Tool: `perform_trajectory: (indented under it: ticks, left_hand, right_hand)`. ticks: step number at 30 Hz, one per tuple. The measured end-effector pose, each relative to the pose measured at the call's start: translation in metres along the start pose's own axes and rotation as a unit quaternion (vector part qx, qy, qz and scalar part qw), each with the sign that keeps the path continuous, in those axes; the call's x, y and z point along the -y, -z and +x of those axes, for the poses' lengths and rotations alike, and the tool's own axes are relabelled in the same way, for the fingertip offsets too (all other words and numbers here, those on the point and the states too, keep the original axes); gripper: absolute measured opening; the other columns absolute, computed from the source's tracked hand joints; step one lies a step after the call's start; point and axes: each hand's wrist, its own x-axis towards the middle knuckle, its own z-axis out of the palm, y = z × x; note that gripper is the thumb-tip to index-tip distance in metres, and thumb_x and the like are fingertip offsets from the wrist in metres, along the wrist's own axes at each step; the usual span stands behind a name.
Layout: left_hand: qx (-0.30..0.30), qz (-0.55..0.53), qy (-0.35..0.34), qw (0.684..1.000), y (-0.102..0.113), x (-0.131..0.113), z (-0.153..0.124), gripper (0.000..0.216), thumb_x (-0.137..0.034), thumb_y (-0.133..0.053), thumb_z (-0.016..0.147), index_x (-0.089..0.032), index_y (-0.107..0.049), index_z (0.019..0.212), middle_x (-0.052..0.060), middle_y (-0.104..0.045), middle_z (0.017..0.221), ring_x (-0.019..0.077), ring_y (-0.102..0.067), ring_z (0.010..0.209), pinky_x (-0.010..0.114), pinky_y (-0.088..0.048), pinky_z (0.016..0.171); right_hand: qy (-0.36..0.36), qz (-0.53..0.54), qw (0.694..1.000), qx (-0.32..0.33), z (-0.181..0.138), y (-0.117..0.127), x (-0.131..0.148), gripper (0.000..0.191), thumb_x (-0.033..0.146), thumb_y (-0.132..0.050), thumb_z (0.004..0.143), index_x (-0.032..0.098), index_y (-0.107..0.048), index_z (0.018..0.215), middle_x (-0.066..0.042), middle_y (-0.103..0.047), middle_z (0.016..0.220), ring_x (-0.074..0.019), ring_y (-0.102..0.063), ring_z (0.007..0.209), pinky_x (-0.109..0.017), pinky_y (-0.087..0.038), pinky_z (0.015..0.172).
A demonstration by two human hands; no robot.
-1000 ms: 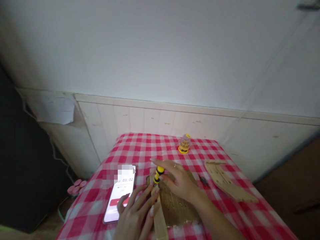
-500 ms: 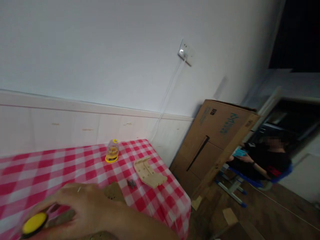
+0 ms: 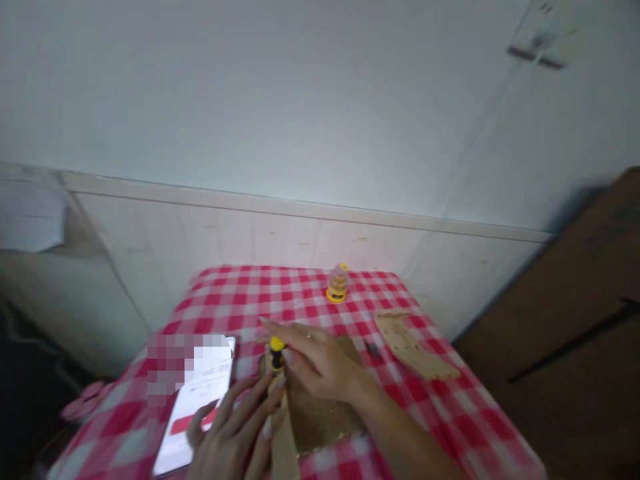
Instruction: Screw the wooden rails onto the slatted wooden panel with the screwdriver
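Observation:
My right hand is closed around a short yellow-and-black screwdriver, which stands roughly upright over a tan wooden piece. Its tip is hidden by my fingers. My left hand lies with stretched fingers against the same piece, just below the screwdriver; the thumb is spread away, over a lit phone. A brown flat panel adjoins the tan piece, partly under my right arm. Small dark screws or pins, blurred, lie to the right of my right hand.
Another tan part with holes lies at the right of the checked tablecloth. A clear dome case with yellow base stands at the back, near the wall. A large cardboard box leans at the right.
The view has swung left, bringing my left hand and the phone in. My right hand, with the screwdriver, now meets the tan piece beside my left. The seated person has left view.

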Motion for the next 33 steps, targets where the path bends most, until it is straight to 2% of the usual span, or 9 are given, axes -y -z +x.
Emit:
perform_trajectory:
  ticks: [1, 3, 6, 11, 15, 22, 26, 29, 33]
  left_hand:
    - [0.024, 0.020, -0.026, 0.999, 0.002, 0.004, 0.001, 0.041, -0.024, -0.048, 0.103, -0.036, -0.067, 0.137, 0.001, -0.072, 0.135, 0.0270, -0.064, 0.121, 0.042, -0.051, 0.096]
    - [0.040, 0.045, -0.006, 0.998, 0.006, 0.006, 0.007, 0.049, -0.019, -0.046, 0.101, -0.035, -0.063, 0.143, 0.000, -0.070, 0.140, 0.0274, -0.061, 0.124, 0.042, -0.048, 0.095]
    - [0.069, 0.034, 0.006, 0.997, 0.013, -0.003, 0.016, 0.052, -0.015, -0.050, 0.099, -0.035, -0.061, 0.145, -0.001, -0.066, 0.145, 0.0286, -0.059, 0.128, 0.044, -0.044, 0.096]
    - [0.089, -0.008, 0.038, 0.995, 0.020, -0.012, 0.018, 0.055, -0.012, -0.049, 0.100, -0.035, -0.057, 0.148, 0.000, -0.065, 0.147, 0.0291, -0.057, 0.130, 0.046, -0.040, 0.098]
    - [0.087, -0.030, 0.044, 0.995, 0.017, -0.009, 0.015, 0.052, -0.013, -0.048, 0.101, -0.035, -0.059, 0.147, 0.001, -0.066, 0.146, 0.0305, -0.057, 0.130, 0.049, -0.040, 0.099]
    - [0.091, -0.041, 0.047, 0.994, 0.018, -0.010, 0.017, 0.052, -0.014, -0.049, 0.101, -0.034, -0.059, 0.148, 0.003, -0.064, 0.147, 0.0306, -0.056, 0.131, 0.049, -0.042, 0.101]
    - [0.090, -0.046, 0.057, 0.993, 0.019, -0.011, 0.018, 0.051, -0.014, -0.050, 0.101, -0.035, -0.059, 0.147, 0.002, -0.066, 0.145, 0.0299, -0.057, 0.129, 0.048, -0.043, 0.101]
    - [0.090, -0.049, 0.056, 0.993, 0.019, -0.011, 0.018, 0.051, -0.014, -0.049, 0.101, -0.034, -0.060, 0.146, 0.001, -0.066, 0.145, 0.0297, -0.058, 0.128, 0.048, -0.043, 0.101]
    - [0.085, -0.048, 0.057, 0.994, 0.019, -0.011, 0.018, 0.053, -0.013, -0.049, 0.100, -0.034, -0.060, 0.147, 0.002, -0.066, 0.145, 0.0294, -0.058, 0.128, 0.047, -0.042, 0.101]
  right_hand:
    - [0.009, 0.014, 1.000, -0.012, 0.001, 0.001, -0.001, 0.047, 0.025, -0.039, 0.109, 0.025, -0.045, 0.156, -0.009, -0.078, 0.119, -0.0194, -0.073, 0.104, -0.034, -0.058, 0.092]
    - [-0.003, 0.030, 0.999, -0.045, 0.002, 0.002, -0.004, 0.042, 0.023, -0.044, 0.107, 0.029, -0.056, 0.147, -0.008, -0.078, 0.120, -0.0208, -0.073, 0.110, -0.035, -0.058, 0.095]
    - [-0.016, 0.029, 0.992, -0.121, 0.003, 0.001, -0.008, 0.026, 0.032, -0.057, 0.103, 0.028, -0.069, 0.125, -0.009, -0.080, 0.113, -0.0237, -0.076, 0.101, -0.036, -0.061, 0.088]
    - [-0.006, 0.032, 0.985, -0.171, 0.005, -0.001, -0.006, 0.016, 0.040, -0.069, 0.097, 0.025, -0.065, 0.102, -0.003, -0.077, 0.087, -0.0201, -0.074, 0.078, -0.030, -0.061, 0.071]
    - [0.004, 0.050, 0.988, -0.145, 0.006, -0.004, 0.000, 0.011, 0.034, -0.062, 0.102, 0.025, -0.060, 0.109, -0.004, -0.079, 0.096, -0.0193, -0.076, 0.087, -0.031, -0.061, 0.078]
    - [0.007, 0.017, 0.995, -0.098, 0.004, 0.000, -0.001, 0.028, 0.040, -0.055, 0.105, 0.027, -0.067, 0.125, -0.008, -0.080, 0.109, -0.0226, -0.077, 0.099, -0.035, -0.062, 0.086]
    - [0.027, 0.008, 0.999, -0.037, 0.005, 0.005, 0.000, 0.046, 0.031, -0.043, 0.108, 0.029, -0.048, 0.153, -0.009, -0.077, 0.124, -0.0227, -0.074, 0.109, -0.037, -0.061, 0.093]
    - [0.020, 0.017, 0.999, -0.047, 0.005, 0.004, 0.000, 0.043, 0.025, -0.045, 0.106, 0.030, -0.055, 0.148, -0.008, -0.078, 0.123, -0.0221, -0.075, 0.110, -0.037, -0.061, 0.094]
    - [-0.033, 0.019, 0.992, -0.117, 0.005, -0.001, -0.002, 0.025, 0.029, -0.058, 0.101, 0.028, -0.070, 0.122, -0.008, -0.081, 0.110, -0.0238, -0.078, 0.097, -0.037, -0.063, 0.086]
